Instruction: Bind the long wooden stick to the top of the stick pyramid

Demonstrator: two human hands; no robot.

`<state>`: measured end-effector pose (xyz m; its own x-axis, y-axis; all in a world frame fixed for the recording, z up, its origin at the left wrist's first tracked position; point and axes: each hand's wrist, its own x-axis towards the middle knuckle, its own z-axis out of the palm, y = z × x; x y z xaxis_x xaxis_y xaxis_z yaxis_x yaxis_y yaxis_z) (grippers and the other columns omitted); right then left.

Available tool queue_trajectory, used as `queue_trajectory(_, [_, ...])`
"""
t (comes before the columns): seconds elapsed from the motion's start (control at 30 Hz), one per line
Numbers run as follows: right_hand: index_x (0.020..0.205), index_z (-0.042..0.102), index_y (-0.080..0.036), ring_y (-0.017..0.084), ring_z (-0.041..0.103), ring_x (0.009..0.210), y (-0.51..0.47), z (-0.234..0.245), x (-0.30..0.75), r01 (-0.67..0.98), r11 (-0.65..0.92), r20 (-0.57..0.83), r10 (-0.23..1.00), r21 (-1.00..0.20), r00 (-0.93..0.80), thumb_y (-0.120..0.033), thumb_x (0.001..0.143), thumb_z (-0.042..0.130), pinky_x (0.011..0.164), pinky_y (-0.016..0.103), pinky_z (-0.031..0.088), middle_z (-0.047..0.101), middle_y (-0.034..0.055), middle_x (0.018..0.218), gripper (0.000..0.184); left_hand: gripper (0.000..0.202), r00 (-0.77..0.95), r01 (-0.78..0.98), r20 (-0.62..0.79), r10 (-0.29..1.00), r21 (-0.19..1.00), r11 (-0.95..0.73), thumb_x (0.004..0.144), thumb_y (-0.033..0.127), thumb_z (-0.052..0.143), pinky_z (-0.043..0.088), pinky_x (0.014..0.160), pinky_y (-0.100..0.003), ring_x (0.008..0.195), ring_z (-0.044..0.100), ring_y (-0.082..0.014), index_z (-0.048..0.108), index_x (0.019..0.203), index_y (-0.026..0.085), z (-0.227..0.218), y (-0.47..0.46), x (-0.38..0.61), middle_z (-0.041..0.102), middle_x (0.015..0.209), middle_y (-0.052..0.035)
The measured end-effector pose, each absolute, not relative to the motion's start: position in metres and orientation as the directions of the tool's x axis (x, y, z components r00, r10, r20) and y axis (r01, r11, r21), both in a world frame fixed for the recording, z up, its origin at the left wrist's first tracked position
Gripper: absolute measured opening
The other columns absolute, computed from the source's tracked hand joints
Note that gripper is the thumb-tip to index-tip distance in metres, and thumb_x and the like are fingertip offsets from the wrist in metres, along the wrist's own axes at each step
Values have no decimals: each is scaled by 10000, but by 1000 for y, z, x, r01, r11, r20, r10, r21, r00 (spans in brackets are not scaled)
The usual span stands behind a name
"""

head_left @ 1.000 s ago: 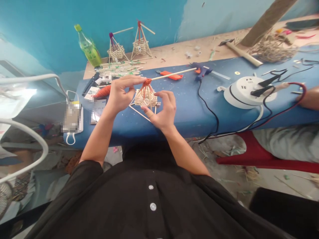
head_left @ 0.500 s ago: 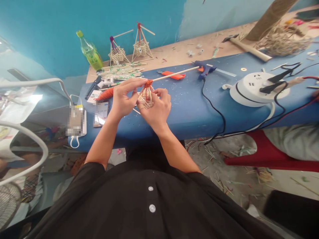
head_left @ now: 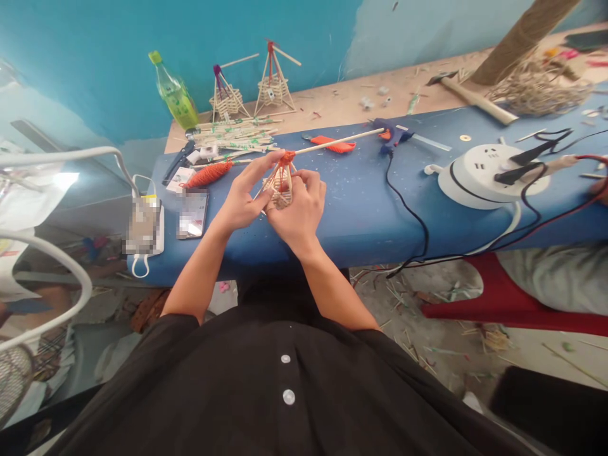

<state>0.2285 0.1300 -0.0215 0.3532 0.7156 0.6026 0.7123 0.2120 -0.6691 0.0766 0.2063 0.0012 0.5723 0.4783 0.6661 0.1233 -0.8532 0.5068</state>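
Between my hands is a small stick model [head_left: 284, 183] made of thin wooden sticks, tied at the top with orange cord [head_left: 287, 158]. A long stick [head_left: 339, 142] juts from that tied top toward the right. My left hand [head_left: 244, 196] grips the model's left side, its thumb low and its fingers up by the cord. My right hand [head_left: 299, 206] is closed around the lower right side and hides part of the base. A skein of orange cord [head_left: 209, 174] lies to the left of my left hand.
Two similar stick models [head_left: 273, 92] stand by the wall near a green bottle [head_left: 175, 95] and a pile of sticks [head_left: 232, 135]. Rightward lie an orange cutter [head_left: 335, 144], a glue gun [head_left: 392, 134], a power strip [head_left: 491, 171] with cables and a hammer [head_left: 475, 98]. A phone [head_left: 192, 214] lies left.
My left hand has slid slightly down and opened its grip a little at the top, its thumb now lower on the model. My right hand stays nearly the same. The view has shifted slightly.
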Motion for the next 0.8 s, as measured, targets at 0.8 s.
queue_trajectory(0.8, [1212, 687, -262, 209, 704, 1114, 130, -51, 266, 270, 570, 625, 637, -776, 452, -298, 1017, 676, 852, 369, 638, 686, 80, 1259, 199, 773, 661, -13, 611, 437, 591, -807, 1116, 647, 613, 608, 1262, -662, 1731, 429, -431, 248, 1789, 544, -24, 236, 70, 333, 1898, 21])
